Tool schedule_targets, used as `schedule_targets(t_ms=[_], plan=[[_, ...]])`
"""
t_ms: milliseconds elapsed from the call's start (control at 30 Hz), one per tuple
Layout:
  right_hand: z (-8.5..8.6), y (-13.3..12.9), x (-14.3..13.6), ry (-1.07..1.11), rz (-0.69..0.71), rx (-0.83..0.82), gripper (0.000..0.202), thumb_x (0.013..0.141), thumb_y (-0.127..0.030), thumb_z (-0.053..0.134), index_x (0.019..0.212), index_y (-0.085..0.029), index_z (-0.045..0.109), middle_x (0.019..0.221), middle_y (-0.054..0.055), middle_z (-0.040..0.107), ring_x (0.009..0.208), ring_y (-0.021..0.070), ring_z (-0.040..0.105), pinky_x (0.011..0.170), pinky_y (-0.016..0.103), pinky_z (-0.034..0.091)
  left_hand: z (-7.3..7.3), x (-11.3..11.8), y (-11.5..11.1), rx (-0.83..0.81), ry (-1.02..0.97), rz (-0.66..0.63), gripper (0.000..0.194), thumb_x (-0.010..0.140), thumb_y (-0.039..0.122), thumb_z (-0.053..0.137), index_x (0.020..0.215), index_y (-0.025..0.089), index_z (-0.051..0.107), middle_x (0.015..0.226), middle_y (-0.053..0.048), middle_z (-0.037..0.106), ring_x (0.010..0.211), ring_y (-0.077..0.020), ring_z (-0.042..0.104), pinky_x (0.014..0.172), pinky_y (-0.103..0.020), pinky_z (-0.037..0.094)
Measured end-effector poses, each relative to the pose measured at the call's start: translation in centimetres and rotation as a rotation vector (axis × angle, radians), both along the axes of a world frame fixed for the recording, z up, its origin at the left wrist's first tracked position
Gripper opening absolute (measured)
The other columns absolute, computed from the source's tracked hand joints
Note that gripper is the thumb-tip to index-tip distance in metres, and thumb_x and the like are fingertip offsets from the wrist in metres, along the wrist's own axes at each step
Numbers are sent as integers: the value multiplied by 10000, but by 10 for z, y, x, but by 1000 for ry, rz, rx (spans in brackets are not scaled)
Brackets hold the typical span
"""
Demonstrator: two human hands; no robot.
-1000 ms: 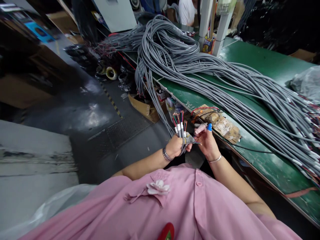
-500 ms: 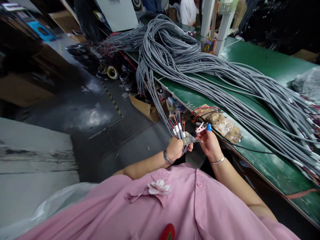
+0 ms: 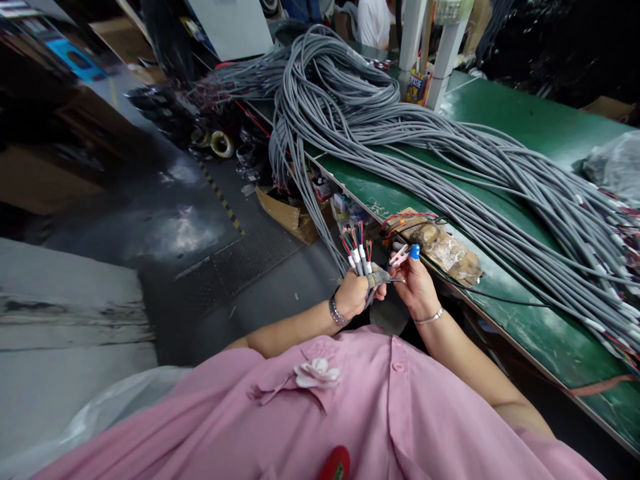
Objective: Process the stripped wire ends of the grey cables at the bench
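Note:
My left hand (image 3: 351, 293) is closed round a bundle of grey cables (image 3: 361, 265). Their ends fan upward, with white sleeves and bare coloured wires (image 3: 353, 235). A grey cloth cover wraps one of its fingers or its thumb. Thin wire tips (image 3: 397, 280) point from this hand toward the right one. My right hand (image 3: 417, 288) wears a blue cover (image 3: 414, 251) on the thumb and pinches a pale pink clip (image 3: 399, 257), its jaws partly hidden. The two hands are close together beside the table edge.
Long grey cables (image 3: 345, 100) lie heaped across the green table (image 3: 525, 113). A taped cardboard piece (image 3: 447, 253) with red and black leads sits at the table's edge. A cardboard box (image 3: 287, 217) stands below on the floor. White posts (image 3: 443, 60) rise behind the cables.
My right hand has shifted slightly left and inward with the clip, closer to the wire tips. My left hand keeps its grip on the cables.

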State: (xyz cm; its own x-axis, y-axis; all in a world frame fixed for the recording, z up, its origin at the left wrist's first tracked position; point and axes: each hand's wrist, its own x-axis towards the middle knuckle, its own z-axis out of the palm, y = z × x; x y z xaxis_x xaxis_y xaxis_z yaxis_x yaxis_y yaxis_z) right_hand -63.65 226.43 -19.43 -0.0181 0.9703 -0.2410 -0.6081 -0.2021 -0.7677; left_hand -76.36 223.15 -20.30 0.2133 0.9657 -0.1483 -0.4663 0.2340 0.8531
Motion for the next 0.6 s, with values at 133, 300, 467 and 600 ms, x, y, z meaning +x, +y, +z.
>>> schedule_targets(t_ms=[133, 300, 467, 600], plan=[[-1, -3, 1, -27, 53, 5, 483, 755, -694, 571, 759, -212, 607, 711, 14, 638, 557, 120, 529, 516, 255, 458, 3, 0, -3, -15, 0, 24, 293, 656, 388, 724, 593, 135, 591, 491, -9, 575, 406, -99, 505, 416, -228, 422], [-4, -7, 7, 4, 139, 4, 562, 761, -763, 469, 804, -220, 609, 823, 37, 670, 635, 136, 574, 555, 259, 481, 7, -5, -11, 35, 4, 46, 317, 670, 410, 725, 582, 135, 595, 488, -13, 569, 411, -99, 499, 414, -228, 414], [-2, -11, 9, 51, 146, 27, 356, 785, -577, 621, 832, -225, 648, 862, 13, 684, 688, 119, 593, 594, 237, 485, 8, -6, -15, 63, -30, 89, 278, 690, 357, 707, 567, 138, 588, 492, -15, 574, 423, -100, 504, 416, -225, 417], [-2, -10, 7, -1, 99, 94, 278, 797, -484, 658, 852, -212, 672, 837, 7, 678, 643, 103, 559, 577, 229, 467, 8, -3, -12, 49, -27, 103, 265, 691, 349, 709, 580, 135, 599, 499, -15, 578, 430, -102, 510, 419, -226, 420]])
